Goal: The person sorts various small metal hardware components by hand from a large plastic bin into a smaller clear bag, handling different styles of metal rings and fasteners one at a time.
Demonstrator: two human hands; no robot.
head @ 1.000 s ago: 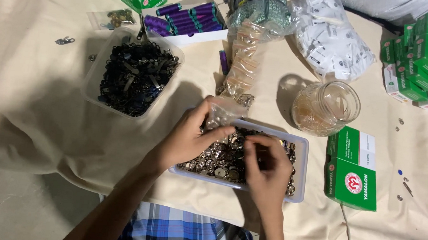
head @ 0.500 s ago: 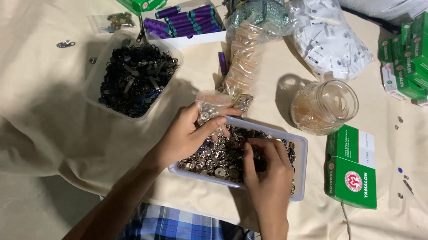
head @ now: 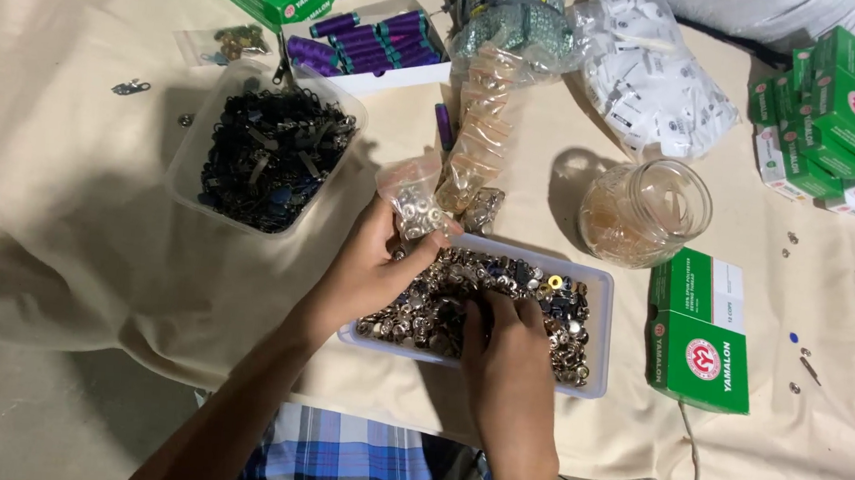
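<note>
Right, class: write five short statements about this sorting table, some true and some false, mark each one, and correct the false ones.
1. The left hand holds a small clear bag of metal snaps. True.
2. The right hand rests in the glass jar. False: its fingers are in the shallow tray of mixed fasteners.
3. The tub of dark parts sits left of the tray. True.
4. The purple spools lie loose on the cloth. False: they sit in a white box.
5. A green box lies right of the tray. True.
</note>
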